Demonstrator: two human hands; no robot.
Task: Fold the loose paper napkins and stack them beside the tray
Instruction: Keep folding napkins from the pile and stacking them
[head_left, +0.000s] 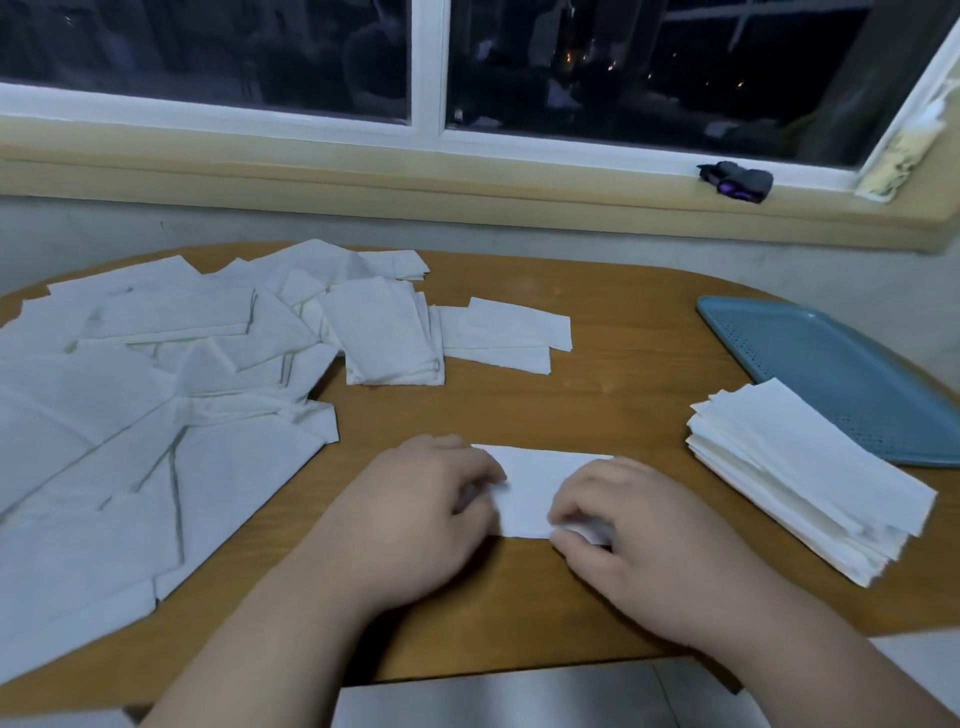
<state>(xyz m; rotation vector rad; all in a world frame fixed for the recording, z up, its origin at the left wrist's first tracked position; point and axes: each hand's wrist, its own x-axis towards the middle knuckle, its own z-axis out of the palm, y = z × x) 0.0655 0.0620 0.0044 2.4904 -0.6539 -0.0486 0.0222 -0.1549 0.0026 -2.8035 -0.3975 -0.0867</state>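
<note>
We see a napkin (530, 488) lying flat on the table (623, 395), near centre, between both hands and already reduced to a narrow rectangle. The right hand (644, 545) pinches its near right corner, which lifts slightly between thumb and fingers. The left hand (426, 499) sits with bent fingers on the left end; we cannot tell whether it pinches or merely presses, since the fingertips hide the contact. On the right, a tall stack (810, 478) of folded napkins stands just beside the tray (810, 353), overlapping its near edge. We judge the task well under way but far from finished. A broad pile (156, 395) of loose napkins covers the left of the table, many of them open or only creased, with a few smaller folded pieces (498, 332) at its right edge. The napkin in hand appears to need one more fold or a transfer to the stack. The pile runs out of view at the left, so we cannot count it. The tray is cut off at the right. A small dark object (737, 179) on the sill is too dim to identify.
</note>
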